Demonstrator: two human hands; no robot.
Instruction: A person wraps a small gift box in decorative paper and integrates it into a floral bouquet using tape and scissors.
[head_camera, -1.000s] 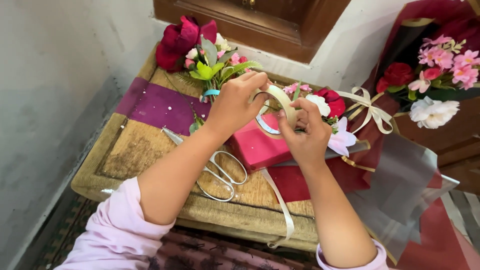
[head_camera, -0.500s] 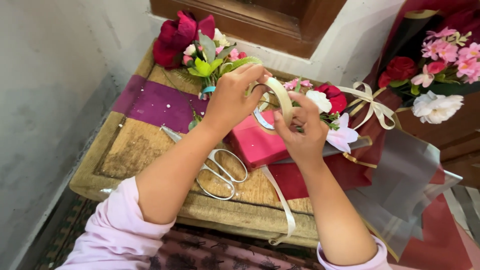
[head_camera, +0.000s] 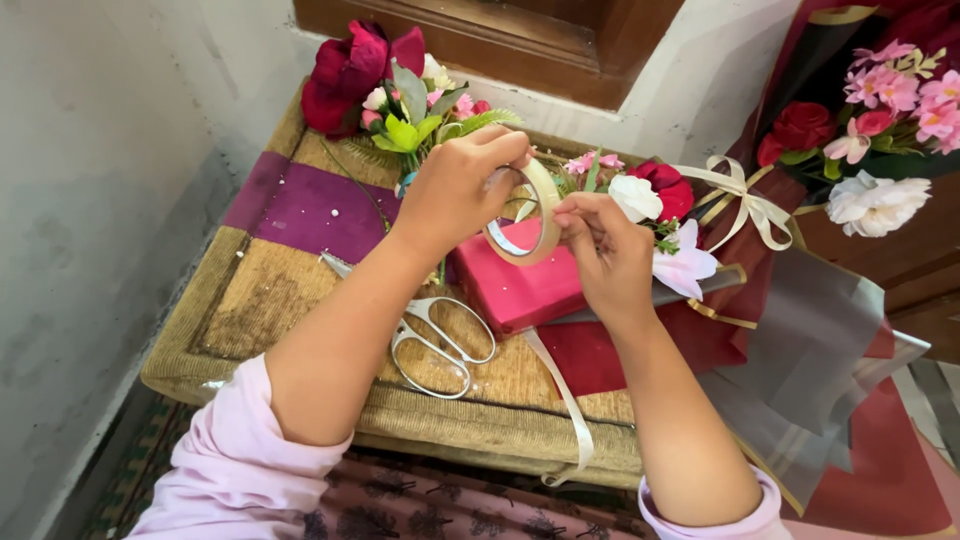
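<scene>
— What surface is seen?
— A woven mat (head_camera: 250, 300) beside a grey wall (head_camera: 90, 200); one scissors (head_camera: 435, 340), two bouquets.
— And the tape roll (head_camera: 535, 215)?
— Gripped by the left hand (head_camera: 455, 190), pinched by the right hand (head_camera: 605, 250), above one pink box (head_camera: 515, 290).

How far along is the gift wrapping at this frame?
Done: pink box looks covered in paper. In hand: left hand holds tape roll, right hand picks at its edge. Left: no tape seen on the box; ribbon lies loose, scissors unused.

I see a woven mat (head_camera: 260, 300) with scissors (head_camera: 432, 335) near its front edge, a pink box (head_camera: 520, 285) centre, flowers (head_camera: 400, 90) at the back edge
</scene>
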